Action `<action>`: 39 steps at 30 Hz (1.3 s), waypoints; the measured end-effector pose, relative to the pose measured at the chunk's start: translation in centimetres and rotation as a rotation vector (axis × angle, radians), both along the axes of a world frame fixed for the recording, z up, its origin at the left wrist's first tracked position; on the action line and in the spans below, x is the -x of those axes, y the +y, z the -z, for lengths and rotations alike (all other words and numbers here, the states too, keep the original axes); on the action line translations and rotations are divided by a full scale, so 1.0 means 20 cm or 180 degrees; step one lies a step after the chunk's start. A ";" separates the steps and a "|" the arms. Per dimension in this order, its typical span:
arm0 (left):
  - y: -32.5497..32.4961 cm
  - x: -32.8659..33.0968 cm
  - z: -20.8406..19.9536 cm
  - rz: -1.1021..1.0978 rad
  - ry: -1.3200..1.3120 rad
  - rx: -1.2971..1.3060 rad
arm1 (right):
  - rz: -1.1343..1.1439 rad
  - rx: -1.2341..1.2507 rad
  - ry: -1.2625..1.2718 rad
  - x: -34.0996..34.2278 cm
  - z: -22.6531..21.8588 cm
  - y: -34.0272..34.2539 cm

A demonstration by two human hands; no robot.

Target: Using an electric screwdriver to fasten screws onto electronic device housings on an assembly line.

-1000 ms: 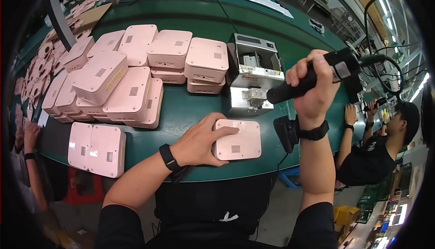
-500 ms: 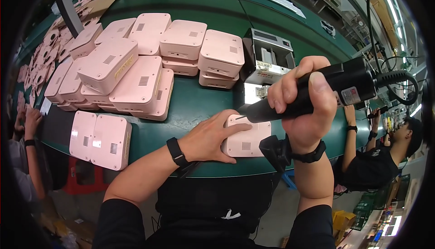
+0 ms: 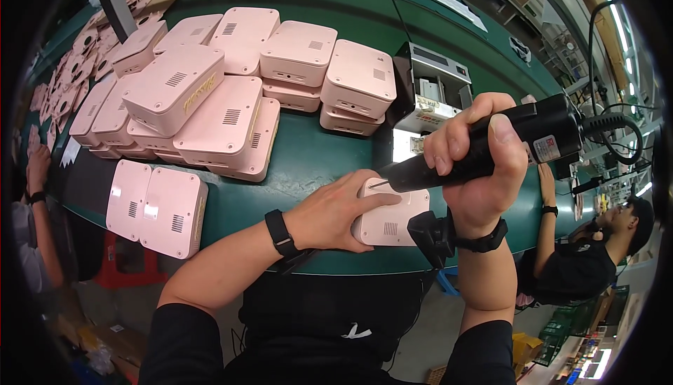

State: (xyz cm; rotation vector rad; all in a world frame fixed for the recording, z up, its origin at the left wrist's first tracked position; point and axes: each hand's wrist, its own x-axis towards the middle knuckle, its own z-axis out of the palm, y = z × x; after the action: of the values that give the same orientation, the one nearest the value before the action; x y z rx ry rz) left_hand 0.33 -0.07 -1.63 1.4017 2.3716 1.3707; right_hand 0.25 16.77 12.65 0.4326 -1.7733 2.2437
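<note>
A pink plastic box (image 3: 392, 222) with vent slots lies at the near edge of the green table (image 3: 308, 161). My left hand (image 3: 335, 211) lies flat on its left part and holds it down. My right hand (image 3: 478, 168) grips a black electric screwdriver (image 3: 491, 149), tilted so that its bit touches the box's top by my left fingertips. A cable runs from the tool's rear up to the right. Both wrists wear black bands.
Stacks of similar pink boxes (image 3: 231, 84) fill the table's far left and middle; two more (image 3: 158, 206) lie at the near left edge. A grey screw-feeder machine (image 3: 431, 94) stands behind the work spot. One person (image 3: 596, 255) sits on the right, another person's arm (image 3: 35, 182) shows at left.
My right hand has brought the screwdriver down from a raised position to the pink box, where its bit now touches the top. My left hand stays on the box.
</note>
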 end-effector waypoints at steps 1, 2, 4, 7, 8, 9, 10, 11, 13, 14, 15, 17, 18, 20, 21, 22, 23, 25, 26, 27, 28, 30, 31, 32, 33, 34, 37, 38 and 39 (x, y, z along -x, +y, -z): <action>0.00 0.00 0.00 -0.0003 0.0016 -0.0022 | 0.0036 0.0019 -0.0006 0.00 0.00 0.01; 0.00 0.00 0.01 -0.0006 0.0032 -0.0045 | 0.0074 0.0039 -0.0013 0.00 0.01 0.01; 0.01 0.00 0.00 -0.0009 0.0013 -0.0014 | 0.0066 -0.0005 -0.0015 0.00 0.01 0.01; 0.01 0.00 -0.01 -0.0017 -0.0023 0.0042 | 0.0048 -0.0099 -0.0019 0.00 0.02 0.01; 0.01 0.00 -0.01 -0.0004 -0.0030 0.0046 | -0.0025 -0.0116 0.0025 0.00 0.03 0.01; 0.01 0.00 -0.01 0.0008 -0.0038 0.0049 | -0.0098 -0.0133 0.0068 0.00 0.04 0.01; 0.02 0.00 -0.01 0.0020 -0.0045 0.0049 | -0.0171 -0.0153 0.0112 0.00 0.04 0.00; 0.02 0.00 0.00 0.0026 -0.0061 0.0044 | -0.0165 -0.0157 0.0095 0.00 0.05 -0.01; 0.02 0.00 0.01 -0.0058 0.0011 -0.0048 | -0.0210 0.0072 0.0064 0.00 0.05 -0.04; 0.02 0.00 0.02 -0.0103 0.0050 -0.0097 | -0.0235 0.0183 0.0052 0.00 0.05 -0.05; 0.02 0.00 0.03 -0.0103 0.0042 -0.0111 | -0.0235 0.0170 0.0044 0.00 0.05 -0.05; 0.02 -0.01 0.03 -0.0102 0.0033 -0.0091 | -0.0315 0.0186 0.0053 0.00 0.06 -0.05; 0.02 -0.01 0.04 -0.0102 0.0033 -0.0080 | -0.0357 0.0195 0.0061 0.00 0.06 -0.05; 0.02 -0.01 0.03 -0.0124 0.0039 -0.0113 | -0.0393 0.0026 0.0121 0.00 0.08 -0.03; 0.02 -0.02 0.03 -0.0113 0.0029 -0.0133 | -0.0395 -0.0131 0.0166 0.00 0.09 -0.03; 0.03 -0.02 0.02 -0.0098 0.0023 -0.0152 | -0.0392 -0.0287 0.0213 -0.01 0.08 -0.03; 0.03 -0.02 0.01 -0.0075 0.0043 -0.0158 | -0.0369 -0.0294 0.0233 -0.02 0.07 -0.03; 0.02 -0.02 -0.01 -0.0121 -0.0020 -0.0100 | -0.0126 -0.0341 0.0190 -0.01 0.04 -0.05; 0.02 -0.01 -0.01 -0.0122 -0.0044 -0.0075 | 0.0019 -0.0368 0.0175 0.00 0.03 -0.06; 0.01 0.00 -0.02 -0.0072 -0.0014 -0.0086 | 0.0070 -0.0379 0.0203 0.00 -0.01 -0.04; 0.01 0.00 -0.01 -0.0081 -0.0034 -0.0083 | 0.0246 -0.0103 0.0321 -0.01 -0.05 0.02; 0.02 0.00 -0.01 -0.0108 -0.0082 -0.0076 | 0.0434 0.0159 0.0447 -0.01 -0.10 0.11; 0.02 0.00 -0.01 -0.0102 -0.0072 -0.0074 | 0.0600 -0.0039 0.0483 -0.01 -0.10 0.15; 0.03 -0.01 -0.01 -0.0103 -0.0068 -0.0072 | 0.0763 -0.0235 0.0515 0.00 -0.10 0.18; 0.03 0.00 -0.01 -0.0094 -0.0056 -0.0079 | 0.0937 -0.0441 0.0556 0.01 -0.10 0.20; 0.04 0.00 -0.01 -0.0087 -0.0045 -0.0084 | 0.0950 -0.0443 0.0571 0.02 -0.10 0.22; 0.04 -0.01 -0.02 -0.0090 -0.0038 -0.0061 | 0.1112 -0.0483 0.0484 0.08 -0.08 0.26; 0.04 -0.01 -0.02 -0.0096 -0.0044 -0.0046 | 0.1122 -0.0477 0.0493 0.09 -0.08 0.27; 0.04 -0.01 -0.02 -0.0084 -0.0035 -0.0041 | 0.1116 -0.0462 0.0382 0.10 -0.08 0.27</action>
State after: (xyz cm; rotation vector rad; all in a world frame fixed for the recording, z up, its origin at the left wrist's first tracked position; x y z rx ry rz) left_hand 0.45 0.68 -1.15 1.3672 2.3871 1.3989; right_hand -1.76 22.25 14.18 0.2528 -1.7957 1.8224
